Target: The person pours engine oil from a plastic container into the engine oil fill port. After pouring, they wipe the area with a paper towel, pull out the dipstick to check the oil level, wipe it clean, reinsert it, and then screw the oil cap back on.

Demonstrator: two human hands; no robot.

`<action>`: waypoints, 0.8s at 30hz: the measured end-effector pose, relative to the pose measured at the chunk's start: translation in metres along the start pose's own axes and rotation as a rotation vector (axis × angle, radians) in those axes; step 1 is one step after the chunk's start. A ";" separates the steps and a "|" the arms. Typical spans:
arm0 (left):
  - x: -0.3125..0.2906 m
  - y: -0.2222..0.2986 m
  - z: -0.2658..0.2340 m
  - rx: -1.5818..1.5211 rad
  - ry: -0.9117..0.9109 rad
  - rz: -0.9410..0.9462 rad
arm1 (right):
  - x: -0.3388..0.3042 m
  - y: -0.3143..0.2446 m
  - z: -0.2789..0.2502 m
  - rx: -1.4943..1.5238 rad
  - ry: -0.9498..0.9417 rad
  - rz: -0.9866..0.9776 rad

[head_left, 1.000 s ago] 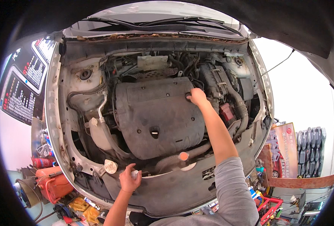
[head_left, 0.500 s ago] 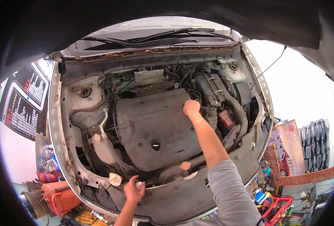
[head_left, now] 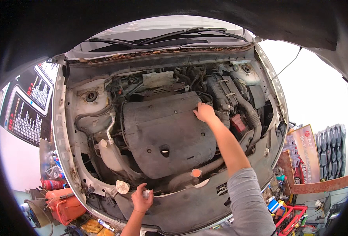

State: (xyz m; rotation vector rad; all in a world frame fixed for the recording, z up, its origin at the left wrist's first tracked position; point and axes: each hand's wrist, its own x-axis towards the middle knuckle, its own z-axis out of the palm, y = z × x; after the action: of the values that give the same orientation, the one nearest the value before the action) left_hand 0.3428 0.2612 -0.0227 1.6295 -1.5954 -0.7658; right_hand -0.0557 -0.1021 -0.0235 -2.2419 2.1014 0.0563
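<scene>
The dark plastic engine cover (head_left: 158, 135) lies in the middle of the open engine bay. At its far right edge is my right hand (head_left: 204, 113), thumb and fingers bent together against the cover; anything between them is hidden. My left hand (head_left: 141, 201) is low at the front panel, closed around a small whitish piece (head_left: 146, 193) between thumb and fingers. Just left of that hand stands a round pale cap (head_left: 122, 187). An orange-topped round cap (head_left: 196, 173) sits beyond the front panel, right of my left hand.
The raised hood (head_left: 174, 10) arches overhead. A red battery terminal cover (head_left: 237, 122) and a ribbed air hose (head_left: 252, 118) lie right of the engine cover; a pale reservoir (head_left: 110, 155) is on the left. Below the car stand a red tank (head_left: 62, 206) and a red metal frame (head_left: 291, 220).
My right hand has shifted slightly right, its thumb and forefinger now showing at the cover's edge. My left hand keeps its grip on the whitish piece. The whole view has shifted a little.
</scene>
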 end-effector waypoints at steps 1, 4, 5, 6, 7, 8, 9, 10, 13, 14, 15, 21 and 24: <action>-0.001 0.000 0.000 0.023 0.000 -0.001 | -0.001 0.007 -0.004 -0.081 -0.104 -0.123; -0.001 -0.001 0.001 0.043 0.002 0.000 | 0.003 0.023 -0.015 -0.142 -0.214 -0.257; 0.000 -0.002 0.001 0.042 0.005 -0.002 | 0.004 0.026 -0.017 -0.171 -0.208 -0.300; -0.001 -0.002 0.002 0.040 0.006 -0.005 | 0.005 0.028 -0.017 -0.209 -0.211 -0.334; -0.001 -0.002 0.002 0.031 0.009 0.002 | 0.006 0.030 -0.017 -0.258 -0.228 -0.356; 0.000 -0.003 0.001 0.039 -0.001 -0.006 | 0.003 0.031 -0.015 -0.260 -0.126 -0.365; 0.000 -0.003 0.001 0.037 -0.008 -0.010 | 0.003 0.031 -0.014 -0.253 -0.095 -0.368; -0.001 -0.004 0.001 0.023 -0.009 -0.011 | 0.002 0.031 -0.012 -0.250 -0.081 -0.368; -0.002 -0.005 0.002 0.049 0.003 0.031 | 0.001 0.032 -0.008 -0.215 -0.106 -0.390; -0.002 -0.005 0.002 0.047 -0.011 0.005 | 0.004 0.032 -0.009 -0.206 -0.121 -0.400; -0.002 -0.004 0.002 0.042 -0.018 -0.011 | 0.006 0.032 -0.010 -0.204 -0.126 -0.417; -0.001 -0.002 0.002 0.058 -0.008 -0.009 | 0.009 0.032 -0.001 -0.234 -0.089 -0.455; -0.002 -0.002 0.003 0.050 -0.010 -0.014 | 0.013 0.014 0.016 -0.255 -0.032 -0.256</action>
State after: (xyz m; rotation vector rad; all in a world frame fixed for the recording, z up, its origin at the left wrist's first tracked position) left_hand 0.3414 0.2629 -0.0257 1.6766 -1.6236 -0.7473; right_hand -0.0687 -0.1152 -0.0409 -2.6152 1.8654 0.3617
